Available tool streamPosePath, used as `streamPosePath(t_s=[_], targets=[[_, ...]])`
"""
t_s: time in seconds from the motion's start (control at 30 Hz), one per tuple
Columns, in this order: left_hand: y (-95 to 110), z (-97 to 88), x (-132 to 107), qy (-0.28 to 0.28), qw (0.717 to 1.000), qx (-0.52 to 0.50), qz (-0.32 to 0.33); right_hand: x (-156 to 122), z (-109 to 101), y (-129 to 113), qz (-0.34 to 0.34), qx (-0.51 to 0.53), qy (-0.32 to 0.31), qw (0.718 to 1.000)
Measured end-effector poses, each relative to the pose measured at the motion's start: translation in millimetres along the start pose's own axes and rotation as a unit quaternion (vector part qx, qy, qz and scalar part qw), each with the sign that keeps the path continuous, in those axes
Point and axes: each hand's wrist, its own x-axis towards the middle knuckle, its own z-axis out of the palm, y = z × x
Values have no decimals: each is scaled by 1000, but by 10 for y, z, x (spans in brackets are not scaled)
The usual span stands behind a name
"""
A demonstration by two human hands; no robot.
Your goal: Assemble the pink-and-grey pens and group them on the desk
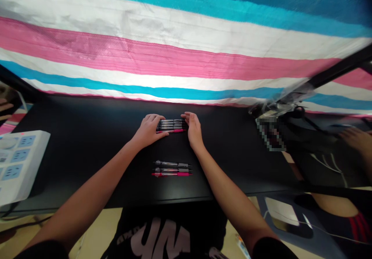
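Several pens (171,125) lie side by side in a flat row on the black table, mostly black and grey with a red one at the near edge. Around their left ends my left hand (151,129) is closed, thumb at the near side and fingers at the far side. My right hand (193,129) stands on edge at their right ends, fingers stretched out and slightly curved; whether its palm touches the pens I cannot tell. Nearer to me lie two dark pens (173,164) and a red pen (174,174), roughly parallel to the row.
A white power strip box (26,162) with blue sockets stands at the left. Clear plastic packaging (276,107) lies by a black frame bar at the right. A striped sheet (174,57) hangs behind the table. Another person's hand (356,138) shows at far right.
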Motion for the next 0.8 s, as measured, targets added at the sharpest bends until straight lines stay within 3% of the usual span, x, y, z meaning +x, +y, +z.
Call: streamPosePath(t_s=[0.2,0.23,0.33,0.4,0.57,0.8], targets=[[192,-142,-66,72,995,-45,51,30,-58,-29,-5,-13,32,999],[257,-165,-88,61,994,-60,67,37,-69,-34,-4,-11,38,999],[431,-174,-152,-53,985,-106,129,52,-95,-49,0,-2,52,999],[480,-132,-173,-81,980,-80,161,56,-103,-58,-1,5,57,998],[381,-56,-148,-33,989,10,143,50,-98,-77,1,11,60,998],[416,-73,-166,-20,985,-30,168,51,-88,-70,1,17,58,998]])
